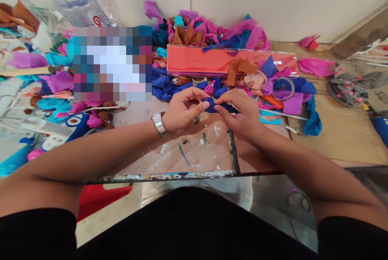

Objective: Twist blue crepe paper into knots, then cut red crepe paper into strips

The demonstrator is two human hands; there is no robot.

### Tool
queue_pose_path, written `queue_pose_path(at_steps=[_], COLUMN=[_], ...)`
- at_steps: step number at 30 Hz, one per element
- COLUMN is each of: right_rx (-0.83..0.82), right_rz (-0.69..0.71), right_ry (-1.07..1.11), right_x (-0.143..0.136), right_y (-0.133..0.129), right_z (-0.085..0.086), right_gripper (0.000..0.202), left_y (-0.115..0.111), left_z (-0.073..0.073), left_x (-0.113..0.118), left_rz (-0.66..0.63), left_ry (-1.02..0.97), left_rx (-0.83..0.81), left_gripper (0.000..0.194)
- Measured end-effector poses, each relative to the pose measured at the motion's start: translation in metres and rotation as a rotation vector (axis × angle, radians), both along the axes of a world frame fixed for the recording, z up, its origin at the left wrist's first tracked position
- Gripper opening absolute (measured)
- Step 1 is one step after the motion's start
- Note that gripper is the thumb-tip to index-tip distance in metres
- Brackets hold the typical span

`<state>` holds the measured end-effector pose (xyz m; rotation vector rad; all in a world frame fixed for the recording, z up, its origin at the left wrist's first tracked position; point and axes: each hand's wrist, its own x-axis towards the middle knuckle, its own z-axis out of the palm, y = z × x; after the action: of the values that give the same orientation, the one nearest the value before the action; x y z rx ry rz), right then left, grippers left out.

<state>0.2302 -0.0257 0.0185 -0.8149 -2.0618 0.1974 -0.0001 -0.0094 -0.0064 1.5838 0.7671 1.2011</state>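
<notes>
Between both hands, above the front part of the table, is a small blue rolled paper piece (pixel 209 105). My left hand (pixel 185 109), with a metal watch (pixel 160 124) on its wrist, pinches the left side of the piece between thumb and forefinger. On the other side, my right hand (pixel 239 111) grips it with thumb and fingertips. Some blue material trails under the right fingers, partly hidden. Just behind the hands lie a pink rolled piece (pixel 209 87) and several blue twisted pieces (pixel 163 86).
A long red packet (pixel 197 61) lies behind the hands. Tape rolls (pixel 283 89) and coloured paper scraps surround it. At left are a blue-and-white device (pixel 68 128) and a clear bottle (pixel 80 7). Cardboard (pixel 342 130) and a wire bundle (pixel 345 86) lie at right.
</notes>
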Motion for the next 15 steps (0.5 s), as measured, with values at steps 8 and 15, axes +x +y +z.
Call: queue_pose_path(at_steps=[8,15], right_rx=[-0.14,-0.227], right_rz=[0.038,0.003], right_ry=[0.037,0.117], right_x=[-0.0041,-0.004], right_y=[-0.0031,-0.0027], right_z=[0.0039,0.0004], right_gripper=[0.012,0.02], left_y=[-0.0028,-0.0048], left_z=[0.002,0.0055], left_x=[-0.0007,-0.0004], left_rz=[-0.049,-0.062], left_ry=[-0.012,-0.02], left_rx=[-0.015,-0.027], left_gripper=[0.036,0.037])
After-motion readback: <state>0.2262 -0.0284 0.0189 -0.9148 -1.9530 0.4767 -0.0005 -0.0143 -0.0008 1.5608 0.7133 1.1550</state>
